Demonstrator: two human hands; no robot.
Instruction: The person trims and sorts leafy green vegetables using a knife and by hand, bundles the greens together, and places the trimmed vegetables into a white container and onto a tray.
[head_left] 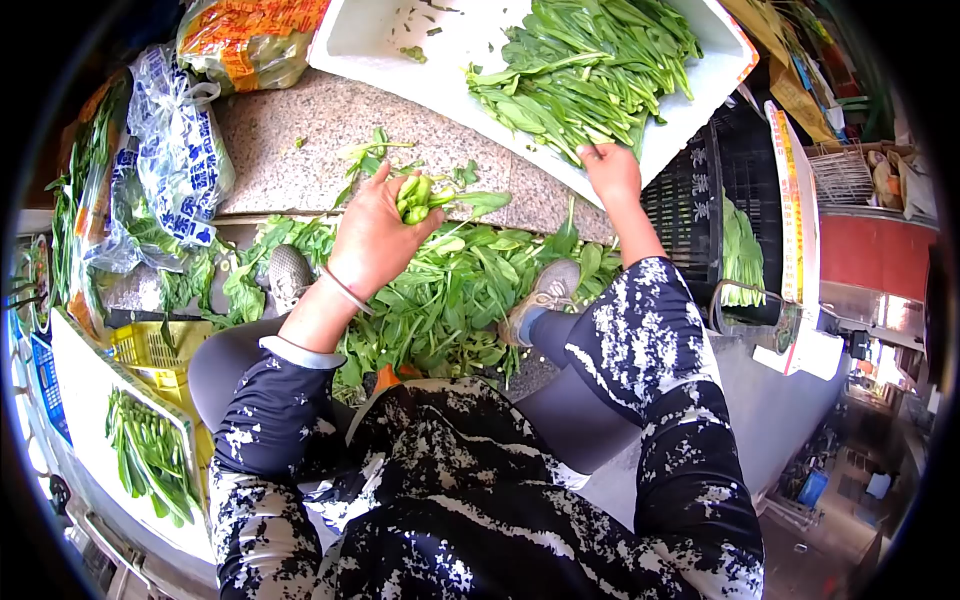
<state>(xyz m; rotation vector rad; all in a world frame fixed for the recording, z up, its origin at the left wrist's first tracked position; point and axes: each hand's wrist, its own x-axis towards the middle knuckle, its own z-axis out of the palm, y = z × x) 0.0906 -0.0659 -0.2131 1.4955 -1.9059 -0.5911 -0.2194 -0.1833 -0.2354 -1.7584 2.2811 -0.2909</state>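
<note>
Nearest the lens I see a dark sleeve [690, 420] with a white splatter print, soft fabric filling the bottom of the frame, with grey leggings at the knees. From it my view runs up to the left hand [372, 238], just left of centre, a thin bangle [347, 291] round its wrist. Its fingers are clamped together on a small bunch of greens [425, 197]: thick pale-green stem ends stick up out of the fist, and the leafy ends trail to the right, so the bunch's long axis lies roughly level across the frame, stems left, leaves right. It hangs above a speckled granite tabletop [300, 130], rough and grey.

Below the hand lies a loose heap of leafy greens [450, 300], floppy and flat-leaved, spread across the floor between two grey shoes [545, 295].

At upper right the right hand [612, 172] reaches to the edge of a white foam box [690, 110], smooth-walled and rectangular. Its fingers rest on the sorted greens [580, 70] piled inside, whose stems mostly run from lower left to upper right; I cannot tell whether those fingers are pinching a stem or just touching.

At upper left sits a crinkled clear plastic bag [180, 150] with blue print. Lower left holds a yellow slotted crate [150, 350] and a second white tray of long stalks [150, 450].
</note>
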